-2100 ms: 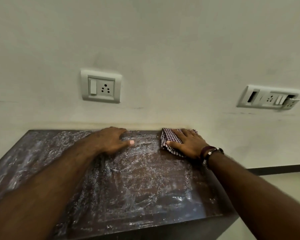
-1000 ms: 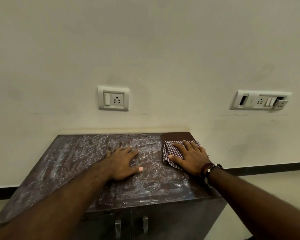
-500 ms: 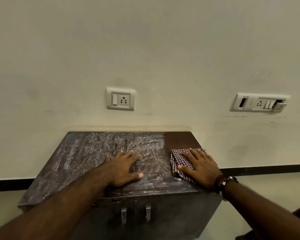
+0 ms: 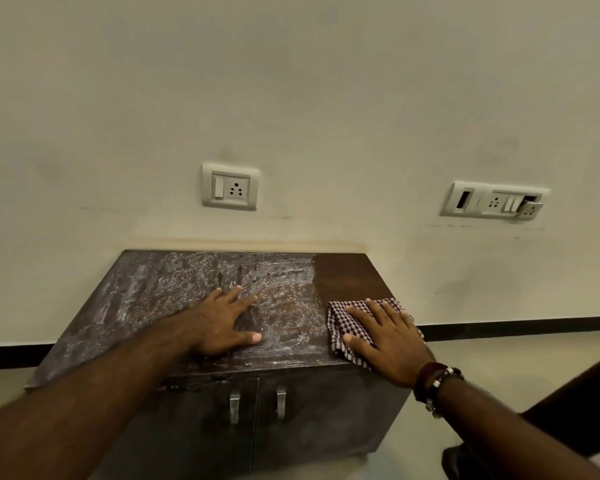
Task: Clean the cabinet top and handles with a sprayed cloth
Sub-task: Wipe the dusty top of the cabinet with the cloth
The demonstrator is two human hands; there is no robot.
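Observation:
A dark brown cabinet top (image 4: 174, 289) stands against the wall, streaked white with foam over its left and middle. A strip at the right (image 4: 347, 278) is wiped bare. My right hand (image 4: 388, 337) presses flat on a red-and-white checked cloth (image 4: 343, 327) at the top's front right corner. My left hand (image 4: 222, 323) lies flat, fingers spread, on the foamy middle. Two metal door handles (image 4: 234, 407) (image 4: 280, 403) hang below the front edge.
A single wall socket (image 4: 230, 186) sits above the cabinet and a wider switch panel (image 4: 492, 201) to the right, one module hanging loose. A black skirting strip (image 4: 516, 327) runs along the floor. A dark shape (image 4: 575, 386), perhaps my leg, fills the lower right.
My right hand has dragged the cloth from the back right corner toward the front edge, leaving a clean strip. My left hand slid nearer too. The view pulled back, showing the doors and handles.

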